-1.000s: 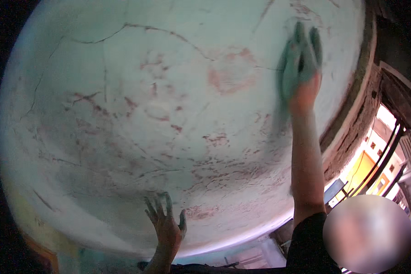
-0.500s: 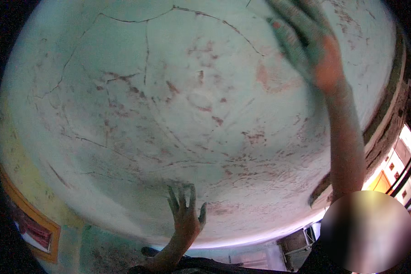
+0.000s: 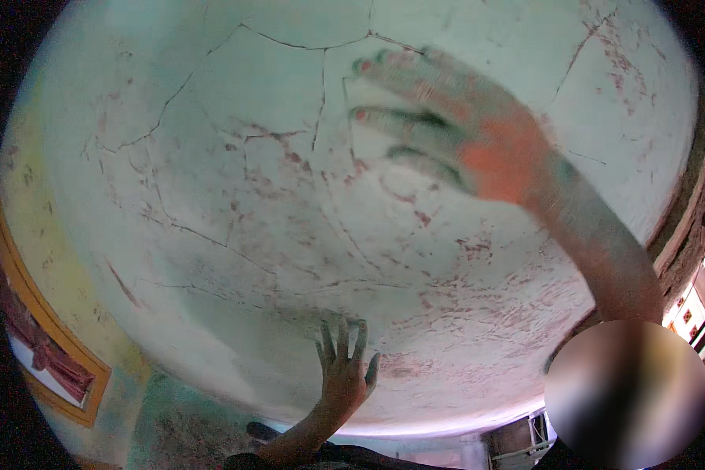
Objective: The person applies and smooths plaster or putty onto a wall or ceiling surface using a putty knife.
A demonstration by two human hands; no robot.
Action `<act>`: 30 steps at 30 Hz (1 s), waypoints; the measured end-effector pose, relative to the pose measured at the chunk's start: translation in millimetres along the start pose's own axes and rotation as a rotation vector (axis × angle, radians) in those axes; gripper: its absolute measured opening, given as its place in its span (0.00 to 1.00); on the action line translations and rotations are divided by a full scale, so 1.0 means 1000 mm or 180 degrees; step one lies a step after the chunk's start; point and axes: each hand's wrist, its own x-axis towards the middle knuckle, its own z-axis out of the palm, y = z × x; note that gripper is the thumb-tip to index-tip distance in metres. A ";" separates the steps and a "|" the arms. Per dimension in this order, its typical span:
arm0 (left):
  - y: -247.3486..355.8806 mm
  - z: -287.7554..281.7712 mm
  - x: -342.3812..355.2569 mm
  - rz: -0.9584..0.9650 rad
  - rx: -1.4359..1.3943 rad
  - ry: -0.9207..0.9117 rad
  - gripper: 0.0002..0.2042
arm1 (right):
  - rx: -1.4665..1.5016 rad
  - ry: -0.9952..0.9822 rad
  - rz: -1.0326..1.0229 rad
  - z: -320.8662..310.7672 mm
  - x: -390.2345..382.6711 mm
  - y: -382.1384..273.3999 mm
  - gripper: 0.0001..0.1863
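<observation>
A broad, pale green-white plastered surface (image 3: 211,204) fills most of the view, with thin dark cracks and reddish-brown blotches. My right hand (image 3: 454,125) reaches across its upper right part, its back toward me. Its fingers stretch out toward the left, slightly blurred, and nothing shows in them. Greyish-green coats the fingers, and orange-red colours the wrist side of the hand. Low in the middle, my left hand (image 3: 343,360) lies against the surface with fingers spread upward. No object appears in it. What is under either palm is hidden.
At the lower left stands a window with an orange-brown frame (image 3: 99,384) and a reddish curtain (image 3: 51,345), beside a yellowish wall strip (image 3: 63,251). A rough brown edge (image 3: 685,196) borders the surface on the right. A blurred round patch (image 3: 628,395) covers the lower right.
My right hand has swung left and somewhat down across the surface. My left hand keeps its pose near the same blotches, while the whole view has shifted a little.
</observation>
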 end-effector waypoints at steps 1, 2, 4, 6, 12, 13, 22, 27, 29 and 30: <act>0.000 0.000 0.000 0.0008 0.0038 0.0014 0.40 | -0.0057 -0.0069 -0.0059 -0.003 0.004 0.009 0.24; 0.000 0.000 0.000 -0.0011 0.0056 -0.0009 0.40 | -0.0201 0.0035 0.0237 -0.010 0.009 0.022 0.24; 0.001 -0.001 0.000 0.0009 0.0084 -0.0051 0.42 | -0.0469 0.0197 0.0853 -0.020 0.017 0.048 0.25; 0.002 -0.002 0.001 0.0007 0.0079 -0.0110 0.42 | -0.0189 0.0015 0.1665 -0.022 0.021 0.053 0.24; 0.002 0.000 0.001 -0.0075 0.0091 -0.0165 0.40 | 0.0367 0.0055 -0.0207 0.017 0.029 -0.016 0.21; 0.002 0.001 0.001 -0.0094 0.0107 -0.0169 0.40 | -0.0215 -0.0318 -0.0898 0.018 0.033 -0.019 0.22; 0.002 0.006 0.000 0.0041 0.0297 0.0043 0.41 | 0.0089 -0.1009 0.1977 0.006 0.088 0.048 0.24; -0.006 0.001 -0.001 0.0063 0.0429 -0.0191 0.41 | -0.0284 0.1266 -0.0164 0.012 0.110 0.040 0.21; -0.008 -0.001 -0.001 0.0114 0.0462 -0.0184 0.42 | -0.0736 0.0802 0.0854 -0.002 0.112 0.064 0.24; -0.009 -0.001 -0.001 0.0130 0.0496 -0.0200 0.42 | -0.0553 0.0872 0.1403 -0.010 0.111 0.083 0.24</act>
